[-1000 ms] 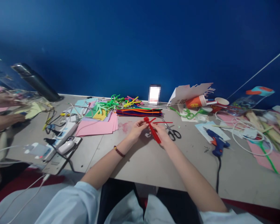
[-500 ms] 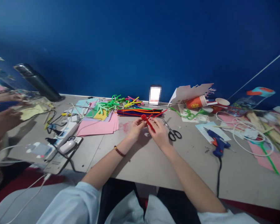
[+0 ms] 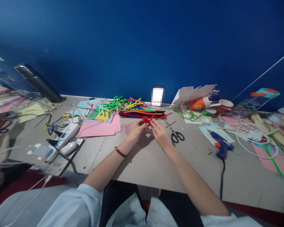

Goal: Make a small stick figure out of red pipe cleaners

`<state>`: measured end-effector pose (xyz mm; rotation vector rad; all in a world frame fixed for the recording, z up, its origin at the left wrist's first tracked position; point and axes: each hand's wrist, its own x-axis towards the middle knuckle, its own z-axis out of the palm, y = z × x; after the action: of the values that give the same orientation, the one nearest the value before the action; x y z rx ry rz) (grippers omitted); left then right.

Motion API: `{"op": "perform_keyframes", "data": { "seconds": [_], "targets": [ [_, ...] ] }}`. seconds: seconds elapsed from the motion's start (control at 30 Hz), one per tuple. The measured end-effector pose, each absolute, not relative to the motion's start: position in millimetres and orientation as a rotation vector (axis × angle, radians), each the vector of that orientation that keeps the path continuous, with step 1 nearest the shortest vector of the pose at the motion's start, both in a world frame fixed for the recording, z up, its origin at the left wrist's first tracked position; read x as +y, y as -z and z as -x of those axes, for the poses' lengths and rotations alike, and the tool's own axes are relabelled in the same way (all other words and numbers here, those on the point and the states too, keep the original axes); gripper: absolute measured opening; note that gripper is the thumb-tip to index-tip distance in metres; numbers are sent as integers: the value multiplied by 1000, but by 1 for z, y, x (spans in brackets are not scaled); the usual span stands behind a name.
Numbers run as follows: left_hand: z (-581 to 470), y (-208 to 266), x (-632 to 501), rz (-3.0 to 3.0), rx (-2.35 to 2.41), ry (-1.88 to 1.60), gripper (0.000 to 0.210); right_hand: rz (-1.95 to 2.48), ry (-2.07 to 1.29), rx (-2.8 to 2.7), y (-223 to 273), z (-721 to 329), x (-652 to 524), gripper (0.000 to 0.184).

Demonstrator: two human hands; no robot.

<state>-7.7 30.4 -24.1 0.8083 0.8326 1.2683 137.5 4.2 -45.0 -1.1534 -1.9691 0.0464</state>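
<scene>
Both my hands meet over the middle of the table around a red pipe cleaner [image 3: 145,119], twisted into a small bunch with loose ends sticking out to the right. My left hand [image 3: 137,128] pinches the bunched part from the left. The fingers of my right hand [image 3: 160,130] close on the strands from the right; the fingertips partly hide them. Just beyond my hands lies a bundle of straight, multicoloured pipe cleaners [image 3: 142,113]. Black-handled scissors [image 3: 176,135] rest on the table right beside my right hand.
Left are pink paper sheets [image 3: 98,128], a power strip [image 3: 67,134] and a mouse [image 3: 68,148]. A blue glue gun [image 3: 221,145] lies right, its cord over the front edge. Bent green pipe cleaners [image 3: 111,106], a lit phone [image 3: 157,96] and paper cups [image 3: 200,103] are along the wall.
My right fingers have shifted slightly on the red pipe cleaner, and its loose end now reaches further right. Another person's hands at the far left have gone from view.
</scene>
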Motion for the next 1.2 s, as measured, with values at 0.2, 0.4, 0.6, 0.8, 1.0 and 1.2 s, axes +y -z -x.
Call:
{"op": "perform_keyframes", "data": {
  "seconds": [0.2, 0.4, 0.6, 0.8, 1.0, 1.2],
  "targets": [
    [7, 20, 28, -867, 779, -1278, 30, 1145, -123, -1864, 42, -137, 4, 35],
    [5, 16, 26, -916, 825, -1317, 26, 1161, -398, -1692, 34, -136, 3, 26],
    [5, 17, 27, -951, 813, -1344, 25, 1113, -960, -1304, 32, -131, 4, 23],
    [5, 20, 28, -906, 809, -1371, 25, 1055, -1170, -1161, 32, -131, 8, 27],
    [5, 22, 29, -922, 817, -1360, 24, 1177, -695, -1509, 33, -135, 4, 17],
    [4, 21, 25, -893, 872, -1299, 22, 1247, -152, -1835, 31, -139, -1, 21]
  ]
}}
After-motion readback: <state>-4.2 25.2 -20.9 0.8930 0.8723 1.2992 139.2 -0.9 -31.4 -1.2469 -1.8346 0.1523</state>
